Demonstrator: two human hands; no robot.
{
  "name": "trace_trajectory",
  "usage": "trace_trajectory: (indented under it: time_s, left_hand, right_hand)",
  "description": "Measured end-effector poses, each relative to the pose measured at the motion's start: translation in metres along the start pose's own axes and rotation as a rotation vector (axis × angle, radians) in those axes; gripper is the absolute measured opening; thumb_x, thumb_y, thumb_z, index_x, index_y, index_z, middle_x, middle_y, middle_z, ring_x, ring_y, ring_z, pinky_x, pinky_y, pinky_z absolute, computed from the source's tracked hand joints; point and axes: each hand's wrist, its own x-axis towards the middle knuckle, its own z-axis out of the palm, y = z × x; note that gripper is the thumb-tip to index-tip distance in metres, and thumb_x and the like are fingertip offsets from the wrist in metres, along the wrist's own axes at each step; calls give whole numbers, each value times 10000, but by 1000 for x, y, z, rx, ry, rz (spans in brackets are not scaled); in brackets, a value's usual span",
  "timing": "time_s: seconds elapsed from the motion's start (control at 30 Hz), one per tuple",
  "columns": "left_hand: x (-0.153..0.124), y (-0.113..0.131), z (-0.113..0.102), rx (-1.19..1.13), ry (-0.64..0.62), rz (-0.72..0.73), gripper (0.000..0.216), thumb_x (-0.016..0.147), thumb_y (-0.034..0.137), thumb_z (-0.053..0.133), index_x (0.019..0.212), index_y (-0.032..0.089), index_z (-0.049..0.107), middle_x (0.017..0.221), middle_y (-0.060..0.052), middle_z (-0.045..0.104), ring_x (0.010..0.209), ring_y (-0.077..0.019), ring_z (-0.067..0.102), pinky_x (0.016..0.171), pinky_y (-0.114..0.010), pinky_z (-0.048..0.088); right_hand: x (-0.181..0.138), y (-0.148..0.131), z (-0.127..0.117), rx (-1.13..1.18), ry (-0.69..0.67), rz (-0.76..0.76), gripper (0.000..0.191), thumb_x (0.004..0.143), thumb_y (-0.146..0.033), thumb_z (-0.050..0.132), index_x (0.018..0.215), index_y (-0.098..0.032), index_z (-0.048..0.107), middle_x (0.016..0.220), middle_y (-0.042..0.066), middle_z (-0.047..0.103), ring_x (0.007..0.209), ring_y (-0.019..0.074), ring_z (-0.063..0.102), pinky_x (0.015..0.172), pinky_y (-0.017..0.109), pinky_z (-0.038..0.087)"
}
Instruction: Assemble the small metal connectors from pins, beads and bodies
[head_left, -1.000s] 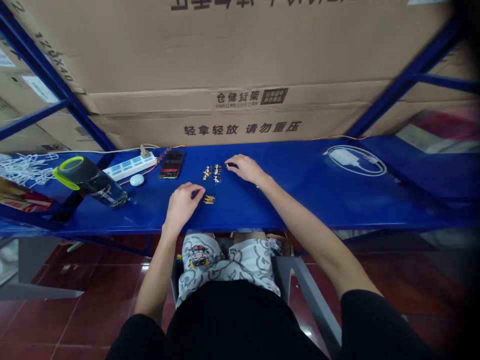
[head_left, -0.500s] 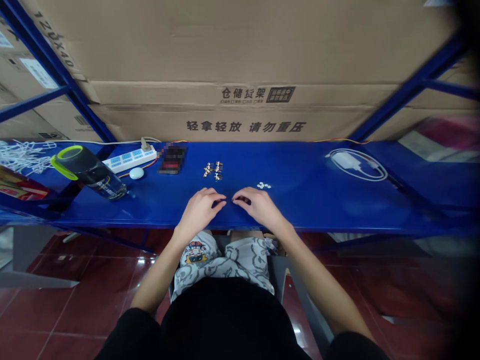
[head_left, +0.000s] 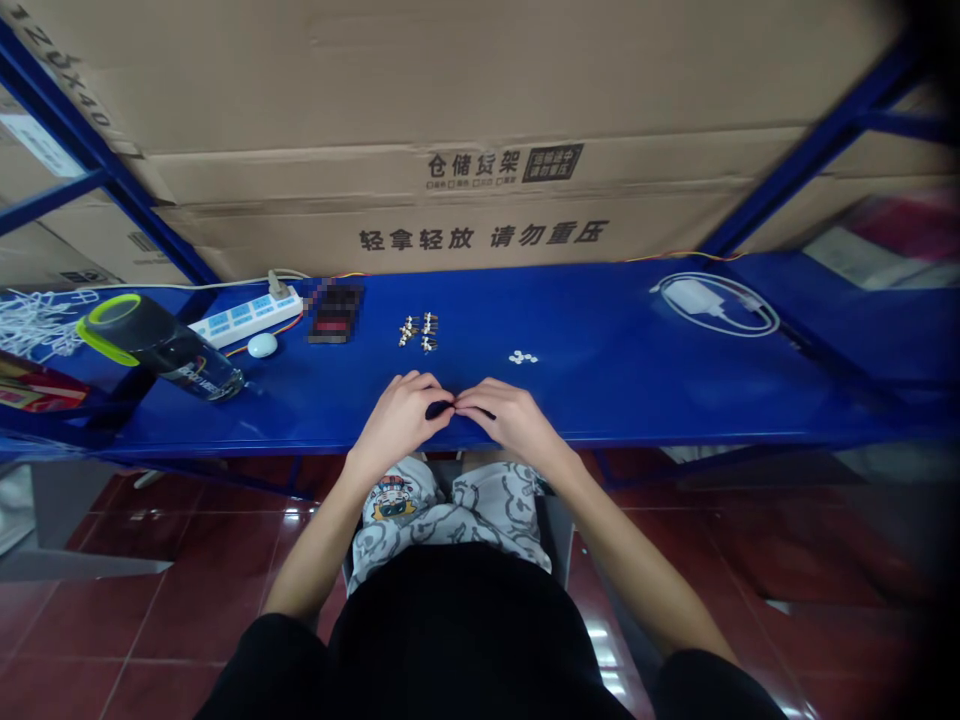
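My left hand [head_left: 405, 417] and my right hand [head_left: 507, 414] meet fingertip to fingertip over the front part of the blue shelf [head_left: 630, 385]. Each has its thumb and fingers pinched together. Whatever sits between the fingertips is too small and hidden to make out. Beyond my left hand lies a group of small parts [head_left: 427, 325] with white bodies and brass-coloured pins, set in two short columns. Past my right hand is a loose cluster of small white round pieces [head_left: 523, 357].
At the left are a dark bottle with a green loop [head_left: 169, 350], a white power strip [head_left: 247, 318], a pale oval object [head_left: 262, 346] and a blurred dark item [head_left: 335, 312]. A white charger with coiled cable [head_left: 694, 296] lies at the right. Cardboard boxes [head_left: 637, 190] stand behind.
My right hand has moved left so that its fingertips now touch those of my left hand. The view has shifted slightly; the parts on the shelf look unchanged.
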Motion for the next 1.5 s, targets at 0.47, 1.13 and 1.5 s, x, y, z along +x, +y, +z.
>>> trace_trajectory:
  time_s: [0.47,1.13,1.5]
  left_hand:
    - [5,-2,0,-49,-31,33,135,971,294,634,1015,219,737,1026,-27,706,966,-221,617,906,-396,467]
    - [5,-7,0,-41,-57,130,182,1021,312,569,1027,190,704,1007,-36,665,962,-200,613,937,-368,476]
    - [7,-11,5,-39,-46,191,214,1018,336,546,1023,196,708,1002,-43,653,946,-197,603,950,-361,462]
  right_hand:
    - [-1,7,-10,88,-64,17,217,997,-259,571,1024,-235,786,1074,77,767,993,230,693,884,422,592]
    - [0,7,-9,134,-69,21,182,995,-286,588,1031,-243,761,1029,57,766,949,223,675,873,418,574]
    - [2,7,-17,132,-117,5,208,987,-260,571,1031,-239,773,1018,66,770,949,229,690,858,417,590]
